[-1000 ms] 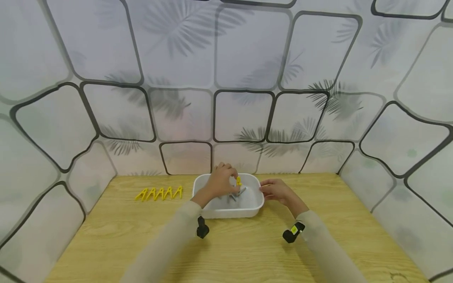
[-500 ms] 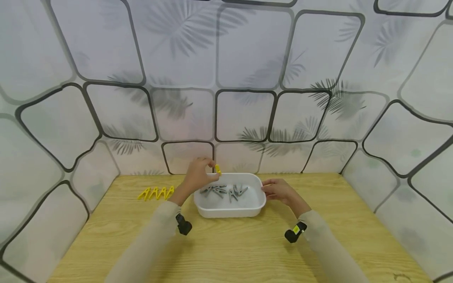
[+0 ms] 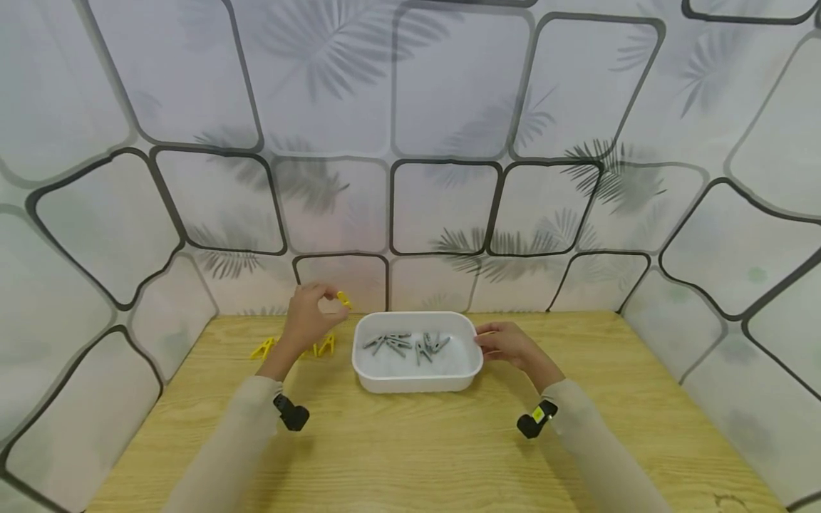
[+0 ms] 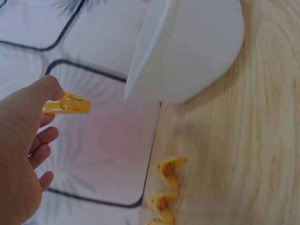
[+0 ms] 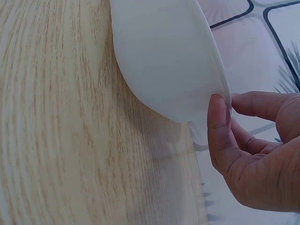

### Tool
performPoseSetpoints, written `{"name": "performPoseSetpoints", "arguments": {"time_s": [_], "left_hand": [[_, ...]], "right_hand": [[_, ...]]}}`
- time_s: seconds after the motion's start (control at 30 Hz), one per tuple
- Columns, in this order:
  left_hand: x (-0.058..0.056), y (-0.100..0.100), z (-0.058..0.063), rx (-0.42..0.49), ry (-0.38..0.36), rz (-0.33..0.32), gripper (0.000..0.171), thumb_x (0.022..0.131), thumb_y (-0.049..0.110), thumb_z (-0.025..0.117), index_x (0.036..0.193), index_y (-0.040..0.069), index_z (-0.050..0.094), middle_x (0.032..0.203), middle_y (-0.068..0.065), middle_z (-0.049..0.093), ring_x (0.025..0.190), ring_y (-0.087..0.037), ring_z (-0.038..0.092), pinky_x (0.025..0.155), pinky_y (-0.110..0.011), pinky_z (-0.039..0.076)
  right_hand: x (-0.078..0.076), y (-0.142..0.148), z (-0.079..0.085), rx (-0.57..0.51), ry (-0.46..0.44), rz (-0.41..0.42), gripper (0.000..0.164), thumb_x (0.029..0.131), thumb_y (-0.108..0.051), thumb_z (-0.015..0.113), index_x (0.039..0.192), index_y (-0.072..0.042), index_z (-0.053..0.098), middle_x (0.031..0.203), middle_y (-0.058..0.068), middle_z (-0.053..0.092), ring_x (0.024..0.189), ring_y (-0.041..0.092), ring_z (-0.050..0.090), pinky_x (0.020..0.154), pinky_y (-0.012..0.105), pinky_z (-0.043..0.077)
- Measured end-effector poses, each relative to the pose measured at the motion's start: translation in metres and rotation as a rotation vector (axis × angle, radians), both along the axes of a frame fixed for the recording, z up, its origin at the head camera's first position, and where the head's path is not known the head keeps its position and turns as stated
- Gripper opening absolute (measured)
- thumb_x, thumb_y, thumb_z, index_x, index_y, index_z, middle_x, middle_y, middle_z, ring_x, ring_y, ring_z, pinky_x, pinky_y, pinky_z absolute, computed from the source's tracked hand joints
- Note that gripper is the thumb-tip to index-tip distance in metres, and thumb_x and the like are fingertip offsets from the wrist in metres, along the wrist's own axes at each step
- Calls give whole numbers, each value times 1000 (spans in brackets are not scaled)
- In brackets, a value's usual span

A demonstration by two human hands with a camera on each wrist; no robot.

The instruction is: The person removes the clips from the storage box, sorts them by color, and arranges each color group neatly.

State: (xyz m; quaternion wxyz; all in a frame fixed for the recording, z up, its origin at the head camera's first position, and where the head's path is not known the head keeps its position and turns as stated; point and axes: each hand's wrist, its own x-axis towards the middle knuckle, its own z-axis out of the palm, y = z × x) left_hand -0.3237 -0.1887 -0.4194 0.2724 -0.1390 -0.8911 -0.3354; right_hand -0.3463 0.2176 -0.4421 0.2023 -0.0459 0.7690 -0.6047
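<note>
My left hand (image 3: 309, 318) is raised left of the white plastic basin (image 3: 417, 385), above the table. It pinches a yellow clothespin (image 4: 74, 104) between thumb and forefinger, the other fingers loosely bent. Below it stand several more yellow clothespins (image 3: 327, 345) in a row, partly hidden by the hand and wrist. Inside the basin lie several grey clothespins (image 3: 396, 343) in two loose clusters. At the basin's right end, my right hand (image 3: 507, 343) holds the rim with thumb and fingertips, as the right wrist view shows close up.
The wood-grain table (image 3: 410, 449) runs up to a patterned wall covering (image 3: 442, 206) at the back and both sides. Just behind the basin is the back wall. A dark camera (image 3: 291, 413) is strapped to each wrist.
My left hand has moved left, out of the basin and past its left rim, with the yellow clothespin in its grip. The right hand has stayed at the basin's right end.
</note>
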Motion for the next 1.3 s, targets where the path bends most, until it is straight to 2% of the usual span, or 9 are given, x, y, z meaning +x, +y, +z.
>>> {"name": "performPoseSetpoints", "arguments": {"time_s": [0.23,0.4,0.6,0.77,0.97,1.3], "left_hand": [[14,-39,-15,26,-12,150,31,84,17,79,106,-4,69,102,-24,65,98,-43,53,85,-56,41],[26,-67,-25,31,-19,271,33,84,16,78,107,-6,68,100,-25,65,96,-43,52,86,-57,40],[36,-100,-41,42,-40,377,35,84,16,79,108,-8,68,100,-26,64,96,-45,54,88,-59,40],[42,-119,-51,43,-46,420,35,85,17,80,107,-8,68,100,-28,66,96,-44,56,88,-59,41],[47,-129,-60,20,-66,442,35,85,18,79,105,-8,68,99,-29,66,94,-43,56,83,-56,40],[52,-137,-67,35,-199,480,40,84,26,77,106,-7,68,101,-28,64,99,-45,54,77,-53,41]], "right_hand": [[-1,0,-4,-22,5,9,45,99,-4,60,136,18,48,87,1,72,77,9,68,69,24,57],[-1,-2,-5,-18,1,8,44,99,-4,59,135,18,48,88,2,71,77,9,67,69,24,57],[1,-2,-2,-8,6,5,44,99,-5,60,135,18,48,88,2,71,77,9,67,69,24,57],[-1,-1,-2,1,3,0,44,99,-5,60,136,17,48,89,3,71,78,9,67,70,24,57],[-2,1,-2,15,0,-10,45,100,-6,60,136,16,48,92,4,72,80,10,68,70,24,57],[-2,0,-3,21,1,-21,44,99,-6,60,136,16,50,90,3,72,79,10,68,70,24,57]]}}
